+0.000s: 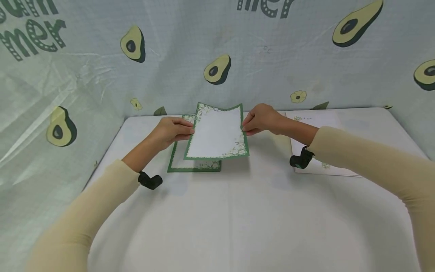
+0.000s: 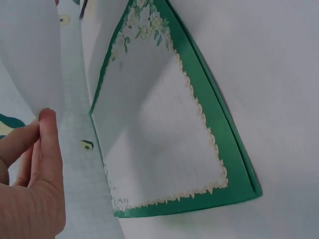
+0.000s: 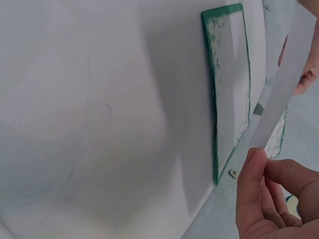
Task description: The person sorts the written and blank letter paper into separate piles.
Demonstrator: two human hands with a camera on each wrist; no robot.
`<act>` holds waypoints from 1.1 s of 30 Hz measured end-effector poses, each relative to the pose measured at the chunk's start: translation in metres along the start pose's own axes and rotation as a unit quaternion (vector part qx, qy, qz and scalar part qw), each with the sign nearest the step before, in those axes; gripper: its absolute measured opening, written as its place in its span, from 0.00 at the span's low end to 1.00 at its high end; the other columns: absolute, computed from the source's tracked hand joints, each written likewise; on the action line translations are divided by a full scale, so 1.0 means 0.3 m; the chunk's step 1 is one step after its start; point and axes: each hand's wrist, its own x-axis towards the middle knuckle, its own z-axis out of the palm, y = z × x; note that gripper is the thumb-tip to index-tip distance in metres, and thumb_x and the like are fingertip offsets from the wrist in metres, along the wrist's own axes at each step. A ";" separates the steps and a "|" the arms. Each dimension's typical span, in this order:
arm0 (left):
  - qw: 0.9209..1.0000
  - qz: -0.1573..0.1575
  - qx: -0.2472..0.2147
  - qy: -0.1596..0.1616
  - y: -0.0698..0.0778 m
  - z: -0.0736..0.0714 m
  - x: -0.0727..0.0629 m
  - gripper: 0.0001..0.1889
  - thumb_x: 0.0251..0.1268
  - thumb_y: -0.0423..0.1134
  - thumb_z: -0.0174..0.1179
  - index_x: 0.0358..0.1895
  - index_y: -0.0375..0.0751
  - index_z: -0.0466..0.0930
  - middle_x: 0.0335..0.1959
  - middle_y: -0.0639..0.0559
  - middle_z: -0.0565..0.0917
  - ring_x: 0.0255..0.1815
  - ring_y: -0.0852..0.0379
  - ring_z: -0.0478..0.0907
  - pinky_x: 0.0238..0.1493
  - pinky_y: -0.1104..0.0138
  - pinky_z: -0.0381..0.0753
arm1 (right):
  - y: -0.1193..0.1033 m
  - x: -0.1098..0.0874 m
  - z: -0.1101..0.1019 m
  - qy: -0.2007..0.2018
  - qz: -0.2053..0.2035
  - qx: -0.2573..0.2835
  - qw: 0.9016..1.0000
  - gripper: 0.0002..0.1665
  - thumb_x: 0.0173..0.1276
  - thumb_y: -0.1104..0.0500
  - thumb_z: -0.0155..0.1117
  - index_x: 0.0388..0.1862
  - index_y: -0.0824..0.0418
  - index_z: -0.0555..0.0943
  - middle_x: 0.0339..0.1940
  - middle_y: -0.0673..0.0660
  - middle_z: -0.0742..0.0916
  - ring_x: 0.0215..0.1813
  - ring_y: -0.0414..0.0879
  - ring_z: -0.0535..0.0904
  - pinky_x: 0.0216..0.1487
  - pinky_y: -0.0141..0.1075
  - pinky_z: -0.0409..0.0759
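A sheet of paper (image 1: pixel 217 132) with a green, flower-decorated border is held up above the table by both hands. My left hand (image 1: pixel 174 131) pinches its left edge between thumb and fingers. At the opposite edge, my right hand (image 1: pixel 261 120) pinches the sheet the same way. The top edge of the paper sags slightly in the middle. Below and to the left lies a stack of similar green-bordered sheets (image 2: pixel 149 119), partly covered by the raised one in the head view. From the right wrist, the raised sheet (image 3: pixel 284 84) appears nearly edge-on, its pale back showing.
On the right of the white table (image 1: pixel 217 219) lie white sheets (image 1: pixel 306 166) with small floral prints, partly behind the right forearm. A hanging cloth (image 1: pixel 176 45) with avocado prints closes off the back and sides. Each wrist carries a small black camera (image 1: pixel 149 180).
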 end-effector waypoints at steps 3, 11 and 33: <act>1.000 -0.003 0.016 0.002 0.008 -0.011 -0.006 0.19 0.73 0.27 0.60 0.63 0.25 0.73 0.46 0.49 0.83 0.42 0.61 0.86 0.52 0.69 0.87 | -0.014 -0.001 0.015 0.004 -0.005 0.002 1.000 0.10 0.67 0.68 0.71 0.46 0.72 0.85 0.42 0.61 0.89 0.33 0.42 0.89 0.54 0.45 0.88; 0.997 -0.008 0.077 0.000 0.018 -0.035 -0.004 0.19 0.70 0.28 0.64 0.61 0.25 0.75 0.46 0.47 0.82 0.42 0.59 0.86 0.51 0.69 0.88 | -0.029 0.005 0.043 0.010 -0.009 0.018 1.000 0.10 0.66 0.69 0.72 0.44 0.72 0.86 0.40 0.61 0.89 0.32 0.42 0.88 0.53 0.45 0.88; 0.984 0.037 0.170 0.033 -0.024 -0.104 -0.003 0.16 0.68 0.27 0.66 0.55 0.23 0.78 0.38 0.48 0.88 0.37 0.59 0.88 0.47 0.65 0.90 | -0.023 0.070 0.143 0.031 -0.047 0.063 0.996 0.09 0.66 0.66 0.73 0.42 0.70 0.85 0.44 0.62 0.89 0.34 0.44 0.89 0.48 0.39 0.90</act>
